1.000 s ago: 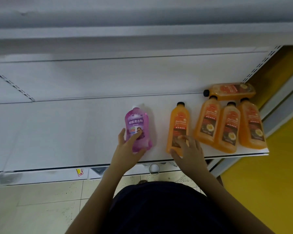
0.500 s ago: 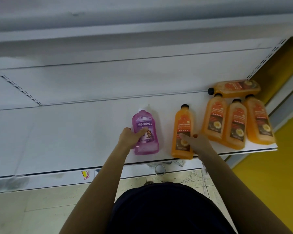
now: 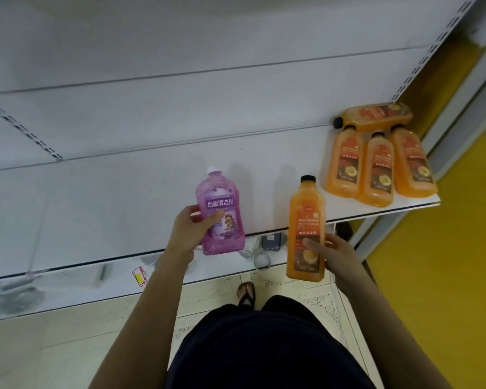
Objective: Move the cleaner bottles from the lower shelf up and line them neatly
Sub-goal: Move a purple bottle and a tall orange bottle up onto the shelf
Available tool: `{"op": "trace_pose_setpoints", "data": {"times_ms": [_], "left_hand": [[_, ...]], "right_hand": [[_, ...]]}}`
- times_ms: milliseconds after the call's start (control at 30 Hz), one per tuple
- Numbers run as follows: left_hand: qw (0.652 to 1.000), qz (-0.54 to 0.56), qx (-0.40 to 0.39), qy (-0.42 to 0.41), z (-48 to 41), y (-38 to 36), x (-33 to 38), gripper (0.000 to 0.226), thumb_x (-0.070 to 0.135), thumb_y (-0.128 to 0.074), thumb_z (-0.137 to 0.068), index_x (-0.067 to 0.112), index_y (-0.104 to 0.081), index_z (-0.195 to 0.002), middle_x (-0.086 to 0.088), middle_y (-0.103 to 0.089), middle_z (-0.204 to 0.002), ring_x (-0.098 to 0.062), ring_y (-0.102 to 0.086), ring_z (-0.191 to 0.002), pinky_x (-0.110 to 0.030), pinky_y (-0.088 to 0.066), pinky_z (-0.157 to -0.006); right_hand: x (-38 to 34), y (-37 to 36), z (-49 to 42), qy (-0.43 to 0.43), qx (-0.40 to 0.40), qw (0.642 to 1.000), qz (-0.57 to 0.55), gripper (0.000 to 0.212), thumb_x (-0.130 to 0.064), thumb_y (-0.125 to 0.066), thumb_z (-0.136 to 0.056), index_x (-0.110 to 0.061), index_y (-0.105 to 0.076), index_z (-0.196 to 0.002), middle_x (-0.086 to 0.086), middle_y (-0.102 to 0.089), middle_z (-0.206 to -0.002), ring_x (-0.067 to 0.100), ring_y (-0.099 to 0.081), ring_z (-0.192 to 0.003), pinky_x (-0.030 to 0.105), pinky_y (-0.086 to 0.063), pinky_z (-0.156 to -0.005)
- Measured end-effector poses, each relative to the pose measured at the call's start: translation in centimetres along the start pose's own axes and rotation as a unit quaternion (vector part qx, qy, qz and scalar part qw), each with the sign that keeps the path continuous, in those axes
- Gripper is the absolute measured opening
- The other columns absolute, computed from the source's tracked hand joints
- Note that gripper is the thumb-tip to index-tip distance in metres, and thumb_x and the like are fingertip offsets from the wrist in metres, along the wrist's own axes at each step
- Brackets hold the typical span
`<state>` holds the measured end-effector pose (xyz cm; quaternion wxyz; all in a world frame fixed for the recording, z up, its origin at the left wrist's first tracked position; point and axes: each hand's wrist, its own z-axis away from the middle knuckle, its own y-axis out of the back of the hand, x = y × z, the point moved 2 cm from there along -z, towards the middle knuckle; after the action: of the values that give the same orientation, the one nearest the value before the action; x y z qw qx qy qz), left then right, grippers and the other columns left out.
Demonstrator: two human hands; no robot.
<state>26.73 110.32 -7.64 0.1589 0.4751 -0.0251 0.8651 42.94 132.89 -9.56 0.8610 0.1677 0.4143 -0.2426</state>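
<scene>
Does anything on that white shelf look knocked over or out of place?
Yes. One orange plastic bottle with a black cap lies sideways at the right end of the white shelf, behind three upright orange bottles; whether it rests on their caps is unclear.

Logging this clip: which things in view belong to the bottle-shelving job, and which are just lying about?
Part of the job: purple bottle in the left hand; orange bottle in the right hand; three standing orange bottles; tipped orange bottle behind them; white shelf.
Just lying about, lower down: red-and-yellow tag; blue item; clear round object.
</scene>
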Motion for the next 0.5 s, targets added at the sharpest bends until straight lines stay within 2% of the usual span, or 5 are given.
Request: {"op": "trace_pose_setpoints", "data": {"times_ms": [100,233,367,433,500], "left_hand": [[0.998,0.034,0.014,-0.046,2.3,0.9,0.0,0.047,0.017,-0.073,-0.076,0.008,-0.052,-0.117,-0.009,-0.065,-0.103,-0.022,-0.066,-0.084,-0.032,-0.056,-0.068],[0.99,0.076,0.047,-0.113,7.0,2.2,0.7,0.046,0.015,-0.074,-0.073,0.012,-0.055,-0.115,-0.005,-0.066,-0.101,-0.018,-0.067,-0.084,-0.029,-0.058,-0.066],[0.975,0.111,0.082,-0.176,12.8,4.5,1.3,0.057,0.019,-0.074,-0.065,0.012,-0.054,-0.118,-0.005,-0.065,-0.102,-0.017,-0.066,-0.089,-0.027,-0.057,-0.065],[0.964,0.134,0.091,-0.212,15.9,5.6,1.9,0.051,0.014,-0.073,-0.067,0.013,-0.056,-0.115,-0.001,-0.068,-0.097,-0.014,-0.067,-0.085,-0.023,-0.055,-0.062],[0.952,0.15,0.09,-0.25,18.7,6.8,2.6,0.048,0.015,-0.078,-0.062,0.018,-0.058,-0.106,0.005,-0.072,-0.086,-0.01,-0.068,-0.081,-0.022,-0.054,-0.063]], "right_hand": [[-0.3,0.4,2.2,0.05,-0.022,0.998,-0.024,0.024,-0.013,-0.071,-0.075,-0.02,-0.06,-0.095,0.01,-0.069,-0.1,0.025,-0.067,-0.087,0.035,-0.054,-0.074],[-1.2,0.8,6.2,0.125,-0.05,0.99,-0.033,0.028,-0.016,-0.07,-0.072,-0.023,-0.061,-0.097,0.003,-0.07,-0.097,0.02,-0.068,-0.088,0.02,-0.052,-0.062],[-2.0,1.0,10.7,0.188,-0.085,0.976,-0.066,0.036,-0.028,-0.076,-0.061,-0.025,-0.065,-0.094,-0.002,-0.073,-0.091,0.016,-0.07,-0.084,0.025,-0.054,-0.067],[-2.3,1.0,12.7,0.215,-0.094,0.969,-0.072,0.052,-0.041,-0.084,-0.051,-0.025,-0.066,-0.096,0.0,-0.072,-0.097,0.017,-0.069,-0.089,0.028,-0.056,-0.073],[-3.1,0.9,14.7,0.239,-0.111,0.961,-0.079,0.053,-0.04,-0.084,-0.052,-0.024,-0.066,-0.099,0.001,-0.072,-0.1,0.017,-0.068,-0.093,0.029,-0.055,-0.076]]}}
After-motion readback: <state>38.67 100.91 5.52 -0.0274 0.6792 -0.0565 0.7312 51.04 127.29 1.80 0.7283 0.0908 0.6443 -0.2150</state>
